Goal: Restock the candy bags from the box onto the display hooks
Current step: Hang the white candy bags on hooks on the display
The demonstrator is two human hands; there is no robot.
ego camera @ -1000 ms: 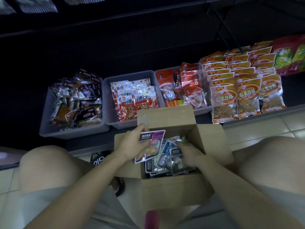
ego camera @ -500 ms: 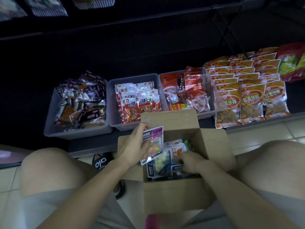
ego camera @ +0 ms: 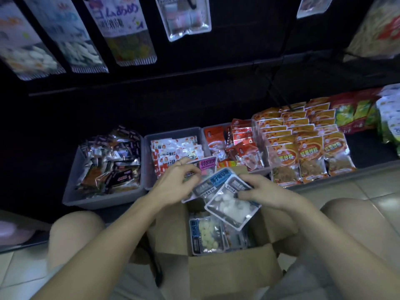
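An open cardboard box (ego camera: 231, 276) stands on the floor between my knees, with candy bags (ego camera: 207, 234) lying inside. Above it my left hand (ego camera: 175, 180) grips a bag with a pink label (ego camera: 207, 166) and the top of a fanned stack. My right hand (ego camera: 266, 191) holds the stack's other side: a blue-labelled bag (ego camera: 218, 180) and a clear bag of white candies (ego camera: 230, 205). Bags hang on the display (ego camera: 125, 29) at the top of the view; the hooks themselves are hidden.
Three grey bins sit on the bottom shelf: dark snack packs (ego camera: 108, 165), white-red packs (ego camera: 173, 148), red packs (ego camera: 236, 141). Orange bags (ego camera: 303, 139) lie in rows to the right. A clear hanging bag (ego camera: 186, 16) is at top centre. Tiled floor (ego camera: 357, 191) lies at right.
Both hands have lifted several bags up out of the box and brought them together. My head has tilted up, so the hanging bags now show at the top.
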